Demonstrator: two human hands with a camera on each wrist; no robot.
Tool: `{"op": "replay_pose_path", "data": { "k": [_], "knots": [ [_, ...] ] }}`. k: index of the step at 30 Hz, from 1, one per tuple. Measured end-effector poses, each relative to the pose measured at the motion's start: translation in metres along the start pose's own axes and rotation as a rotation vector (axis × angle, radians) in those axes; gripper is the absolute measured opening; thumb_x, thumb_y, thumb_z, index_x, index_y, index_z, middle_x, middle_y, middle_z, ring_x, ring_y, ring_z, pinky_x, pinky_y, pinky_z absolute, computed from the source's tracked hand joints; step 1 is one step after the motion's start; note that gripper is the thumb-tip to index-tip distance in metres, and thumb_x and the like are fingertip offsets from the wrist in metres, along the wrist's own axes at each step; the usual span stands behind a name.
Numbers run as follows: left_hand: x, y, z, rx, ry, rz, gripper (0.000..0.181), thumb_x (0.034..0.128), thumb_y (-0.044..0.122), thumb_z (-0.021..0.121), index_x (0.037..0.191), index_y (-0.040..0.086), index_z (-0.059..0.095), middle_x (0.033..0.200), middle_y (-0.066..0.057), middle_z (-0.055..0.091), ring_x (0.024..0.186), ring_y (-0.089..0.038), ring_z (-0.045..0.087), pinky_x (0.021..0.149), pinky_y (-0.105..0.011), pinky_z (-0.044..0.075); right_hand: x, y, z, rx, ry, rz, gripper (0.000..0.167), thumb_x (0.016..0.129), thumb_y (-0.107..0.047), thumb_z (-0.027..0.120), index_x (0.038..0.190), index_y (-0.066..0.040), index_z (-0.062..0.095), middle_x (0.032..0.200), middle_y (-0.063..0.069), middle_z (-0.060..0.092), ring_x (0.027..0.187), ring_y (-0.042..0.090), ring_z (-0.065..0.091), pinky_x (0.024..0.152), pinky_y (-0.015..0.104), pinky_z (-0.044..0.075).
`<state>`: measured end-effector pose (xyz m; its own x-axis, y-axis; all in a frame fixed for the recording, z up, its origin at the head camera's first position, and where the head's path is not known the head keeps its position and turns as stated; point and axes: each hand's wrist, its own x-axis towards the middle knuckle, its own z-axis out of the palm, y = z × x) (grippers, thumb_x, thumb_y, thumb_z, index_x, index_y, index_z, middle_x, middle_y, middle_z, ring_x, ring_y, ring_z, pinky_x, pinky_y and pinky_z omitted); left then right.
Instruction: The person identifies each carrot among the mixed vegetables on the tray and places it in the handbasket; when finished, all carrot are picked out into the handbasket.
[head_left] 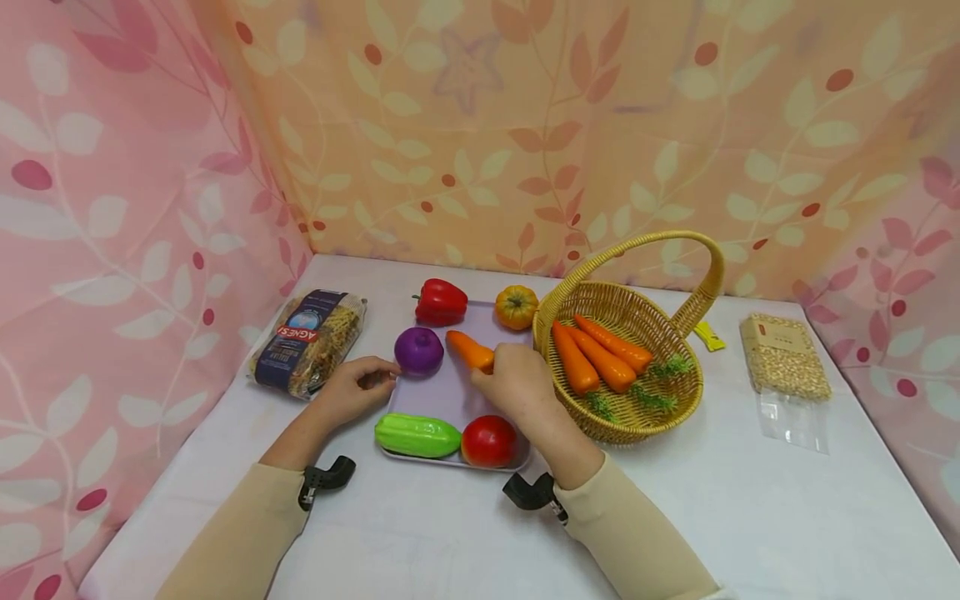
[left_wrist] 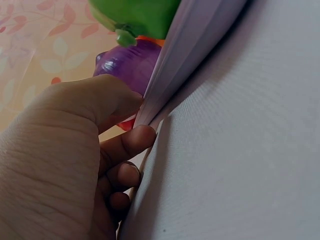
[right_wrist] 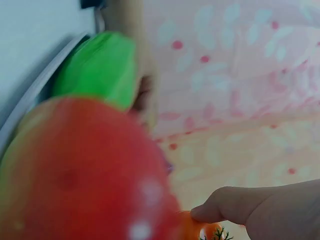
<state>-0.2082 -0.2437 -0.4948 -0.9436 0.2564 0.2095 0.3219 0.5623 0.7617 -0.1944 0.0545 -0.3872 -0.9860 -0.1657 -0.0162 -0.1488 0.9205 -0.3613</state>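
My left hand (head_left: 352, 392) is at the left edge of a pale purple tray (head_left: 442, 398); in the left wrist view its thumb and index finger pinch the rim. My right hand (head_left: 521, 383) grips an orange carrot (head_left: 468, 349) by its thick end, over the tray's right part. The carrot's tip points to the far left. On the tray are a purple onion (head_left: 418, 351), a red bell pepper (head_left: 441, 302), a small pumpkin (head_left: 516, 307), a ribbed green vegetable (head_left: 417, 436) and a round red fruit (head_left: 489, 442). The fruit fills much of the right wrist view.
Right of the tray stands a wicker basket (head_left: 693, 392) with a tall handle, holding several carrots (head_left: 609, 367) with green tops. A pasta bag (head_left: 307, 342) lies at left. Farther right are a small yellow packet (head_left: 708, 335) and a bag of grains (head_left: 783, 357). Patterned cloth walls enclose the table.
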Motion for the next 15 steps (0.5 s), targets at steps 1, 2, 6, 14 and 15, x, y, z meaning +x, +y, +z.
{"op": "replay_pose_path", "data": {
  "k": [1, 2, 6, 14, 15],
  "knots": [
    [0.000, 0.000, 0.000, 0.001, 0.000, -0.003, 0.020, 0.0917, 0.008, 0.076, 0.110, 0.014, 0.078, 0.095, 0.003, 0.069, 0.081, -0.017, 0.057, 0.070, -0.028, 0.047, -0.003, -0.002, -0.004, 0.007, 0.018, -0.014, 0.035, 0.090, -0.040, 0.072, 0.080, -0.009, 0.061, 0.068, 0.005, 0.056, 0.060, 0.022, 0.053, 0.054, 0.033, 0.040],
    [0.000, 0.001, -0.001, 0.002, -0.002, -0.008, 0.020, 0.0920, 0.008, 0.076, 0.111, 0.014, 0.078, 0.095, 0.003, 0.069, 0.081, -0.018, 0.057, 0.070, -0.028, 0.047, -0.007, -0.003, -0.009, 0.019, 0.032, -0.024, 0.034, 0.089, -0.040, 0.073, 0.081, -0.009, 0.061, 0.068, 0.005, 0.057, 0.060, 0.022, 0.053, 0.054, 0.033, 0.040],
    [0.000, 0.002, -0.001, -0.007, -0.006, -0.015, 0.020, 0.0926, 0.008, 0.075, 0.111, 0.014, 0.078, 0.096, 0.002, 0.069, 0.082, -0.018, 0.057, 0.071, -0.028, 0.047, -0.022, -0.010, -0.029, 0.091, 0.081, -0.043, 0.032, 0.087, -0.040, 0.074, 0.089, -0.010, 0.065, 0.074, 0.003, 0.059, 0.065, 0.022, 0.054, 0.056, 0.034, 0.043],
    [-0.001, 0.001, -0.001, -0.029, -0.002, 0.019, 0.020, 0.0911, 0.005, 0.076, 0.110, 0.012, 0.078, 0.094, 0.002, 0.069, 0.079, -0.017, 0.056, 0.070, -0.027, 0.045, -0.053, -0.007, -0.072, 0.216, 0.186, -0.089, 0.046, 0.085, -0.040, 0.076, 0.119, -0.009, 0.071, 0.093, 0.002, 0.065, 0.079, 0.021, 0.056, 0.069, 0.036, 0.046],
    [-0.001, 0.001, -0.001, -0.030, -0.002, 0.016, 0.021, 0.0910, 0.005, 0.076, 0.110, 0.013, 0.078, 0.094, 0.002, 0.069, 0.079, -0.017, 0.056, 0.070, -0.027, 0.046, -0.057, -0.005, -0.077, 0.241, 0.192, -0.094, 0.046, 0.085, -0.039, 0.077, 0.119, -0.010, 0.071, 0.094, 0.001, 0.065, 0.081, 0.021, 0.056, 0.070, 0.036, 0.046]
  ]
}}
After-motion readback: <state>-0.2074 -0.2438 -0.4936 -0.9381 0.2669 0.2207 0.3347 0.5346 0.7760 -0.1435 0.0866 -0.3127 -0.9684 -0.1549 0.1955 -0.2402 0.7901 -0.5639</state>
